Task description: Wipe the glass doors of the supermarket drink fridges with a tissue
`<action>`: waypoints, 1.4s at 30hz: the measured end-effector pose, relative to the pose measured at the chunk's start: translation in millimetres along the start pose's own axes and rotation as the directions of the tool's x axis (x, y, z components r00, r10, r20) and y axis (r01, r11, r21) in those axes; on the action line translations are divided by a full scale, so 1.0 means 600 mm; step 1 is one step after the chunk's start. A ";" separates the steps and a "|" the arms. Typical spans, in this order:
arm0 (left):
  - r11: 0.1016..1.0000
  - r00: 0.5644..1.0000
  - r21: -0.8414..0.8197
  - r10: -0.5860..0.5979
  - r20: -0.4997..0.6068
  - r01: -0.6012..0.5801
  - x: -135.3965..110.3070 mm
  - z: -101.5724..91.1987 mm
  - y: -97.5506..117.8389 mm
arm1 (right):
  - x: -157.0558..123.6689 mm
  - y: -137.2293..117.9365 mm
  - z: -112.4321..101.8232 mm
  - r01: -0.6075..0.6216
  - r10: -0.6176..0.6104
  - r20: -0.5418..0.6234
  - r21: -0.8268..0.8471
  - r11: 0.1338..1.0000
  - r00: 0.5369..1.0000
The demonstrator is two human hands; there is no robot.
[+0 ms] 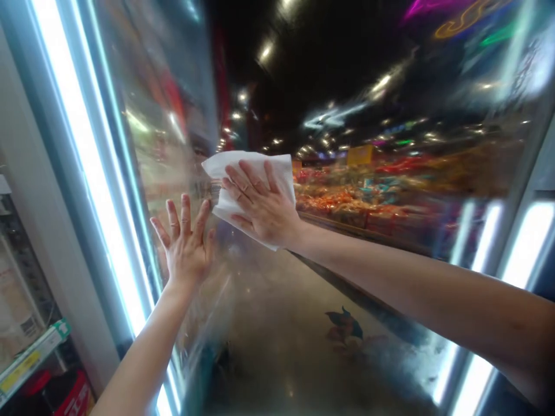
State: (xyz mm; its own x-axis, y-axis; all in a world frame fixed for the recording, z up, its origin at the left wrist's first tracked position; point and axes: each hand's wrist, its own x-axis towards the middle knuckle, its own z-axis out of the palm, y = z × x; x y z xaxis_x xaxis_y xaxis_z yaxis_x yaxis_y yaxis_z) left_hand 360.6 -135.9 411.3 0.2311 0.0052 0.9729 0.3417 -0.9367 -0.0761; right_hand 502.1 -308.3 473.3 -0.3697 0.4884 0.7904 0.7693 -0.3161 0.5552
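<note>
A glass door pane (269, 312) fills the middle of the view, with lights and goods showing in or through it. My right hand (264, 205) lies flat on a white cloth or paper wipe (280, 167), fingers spread, pressing it to the glass. Left of it, my left hand (187, 245) rests with spread fingers against the pane and holds nothing. The wipe's left edge comes close to my left fingertips. Part of the wipe is hidden under my right palm.
A bright light strip (82, 138) runs down the left frame, and another light (529, 242) glows at right. At lower left is a shelf with a price rail (32, 361) and red-labelled goods (71, 396). Blurred colourful goods (347, 199) show beyond or mirrored in the glass.
</note>
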 end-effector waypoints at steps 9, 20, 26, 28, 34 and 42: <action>1.000 1.000 -0.001 -0.003 -0.012 0.003 -0.016 -0.011 -0.011 | 0.040 0.004 0.008 0.087 -0.088 0.009 0.046 0.995 0.996; 0.998 0.998 -0.031 0.047 -0.043 -0.049 -0.043 0.004 0.024 | -0.023 0.035 -0.013 0.055 -0.055 -0.003 -0.016 0.998 0.999; 0.991 0.993 -0.065 0.116 -0.030 -0.117 -0.036 0.003 0.070 | -0.085 0.019 -0.011 0.234 -0.235 0.151 0.024 0.972 0.960; 0.988 0.991 -0.072 0.133 -0.032 -0.135 -0.032 0.005 0.082 | -0.092 0.028 -0.014 0.201 -0.202 0.136 0.023 0.979 0.970; 0.979 0.981 -0.060 0.191 -0.041 -0.194 -0.014 0.026 0.110 | -0.109 0.064 -0.020 -0.021 0.020 -0.023 -0.056 0.998 1.000; 0.955 0.958 -0.077 0.281 -0.059 -0.285 0.022 0.055 0.183 | -0.187 0.132 -0.049 -0.113 0.107 -0.065 -0.085 0.990 0.992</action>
State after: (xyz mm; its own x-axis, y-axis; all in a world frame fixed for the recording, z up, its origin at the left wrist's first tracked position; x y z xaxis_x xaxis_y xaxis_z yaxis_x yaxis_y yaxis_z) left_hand 431.4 -227.3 408.8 0.2642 -0.2791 0.9232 0.1907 -0.9232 -0.3337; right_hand 589.1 -412.3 436.4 -0.3182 0.3977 0.8605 0.7589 -0.4371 0.4827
